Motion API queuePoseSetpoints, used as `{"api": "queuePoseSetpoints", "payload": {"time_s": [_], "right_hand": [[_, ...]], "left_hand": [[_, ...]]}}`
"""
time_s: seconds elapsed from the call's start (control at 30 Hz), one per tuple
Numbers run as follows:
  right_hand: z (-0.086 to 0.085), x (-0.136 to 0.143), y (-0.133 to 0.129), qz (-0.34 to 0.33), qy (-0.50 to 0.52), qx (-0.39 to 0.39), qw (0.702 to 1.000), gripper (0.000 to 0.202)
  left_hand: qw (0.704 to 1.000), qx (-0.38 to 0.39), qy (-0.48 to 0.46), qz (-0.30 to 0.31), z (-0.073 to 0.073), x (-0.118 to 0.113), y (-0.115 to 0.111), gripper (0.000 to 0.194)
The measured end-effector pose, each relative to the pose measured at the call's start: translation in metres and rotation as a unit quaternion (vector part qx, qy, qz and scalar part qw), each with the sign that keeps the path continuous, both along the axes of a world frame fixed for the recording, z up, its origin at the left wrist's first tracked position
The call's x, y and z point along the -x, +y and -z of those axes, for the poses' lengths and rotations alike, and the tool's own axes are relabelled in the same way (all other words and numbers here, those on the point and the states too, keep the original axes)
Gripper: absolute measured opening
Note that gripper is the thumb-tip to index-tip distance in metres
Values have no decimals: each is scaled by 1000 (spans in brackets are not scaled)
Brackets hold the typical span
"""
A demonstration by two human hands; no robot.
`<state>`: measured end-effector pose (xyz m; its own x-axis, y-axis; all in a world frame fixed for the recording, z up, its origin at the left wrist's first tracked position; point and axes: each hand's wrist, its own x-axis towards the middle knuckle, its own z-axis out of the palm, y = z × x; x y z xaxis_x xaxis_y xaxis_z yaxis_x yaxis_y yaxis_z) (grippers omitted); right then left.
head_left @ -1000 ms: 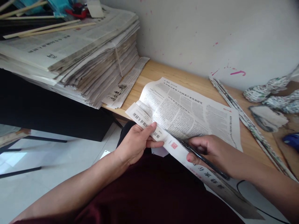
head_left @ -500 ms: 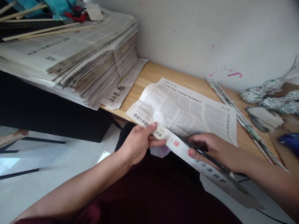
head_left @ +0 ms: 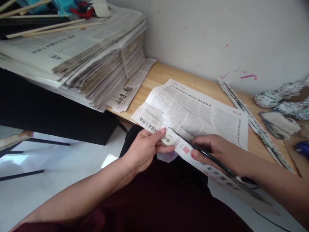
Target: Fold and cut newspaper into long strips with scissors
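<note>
Two hands work one newspaper sheet [head_left: 193, 112] at the table's [head_left: 159, 75] near edge — the left hand [head_left: 145, 149] pinches its folded strip, fingers clamped; the right hand [head_left: 217, 149] grips one dark blade [head_left: 205, 154] laid along the fold. Beyond: one tall newspaper stack [head_left: 79, 54], several rolled paper sticks [head_left: 253, 124].

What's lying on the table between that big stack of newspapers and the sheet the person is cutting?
In the head view, a loose newspaper strip lies against the newspaper stack; then bare wooden table runs up to the sheet.
</note>
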<state>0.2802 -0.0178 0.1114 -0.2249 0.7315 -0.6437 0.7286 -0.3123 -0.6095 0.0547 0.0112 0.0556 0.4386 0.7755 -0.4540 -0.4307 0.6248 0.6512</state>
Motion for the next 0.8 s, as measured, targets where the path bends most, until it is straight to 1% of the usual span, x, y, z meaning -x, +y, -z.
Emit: {"api": "queuePoseSetpoints", "payload": {"time_s": [0.13,0.23,0.43,0.6,0.67,0.8], "right_hand": [[1,1,0,12,34,9,999,51],[4,-1,-1,26,52,24,998,50],[11,-6,-3,35,37,20,999,49],[8,-5,-5,41,10,-4,999,54],[6,-4,-5,37,3,-13,999,53],[2,2,0,15,-1,12,1000,46]], "left_hand": [[1000,0,-1,-2,0,0,0,16],[1000,1,-3,0,0,0,0,15],[1000,11,2,7,2,6,8,11],[998,10,20,-56,1,14,20,12],[998,16,27,-51,1,15,21,13],[1000,14,16,-21,1,13,16,13]]}}
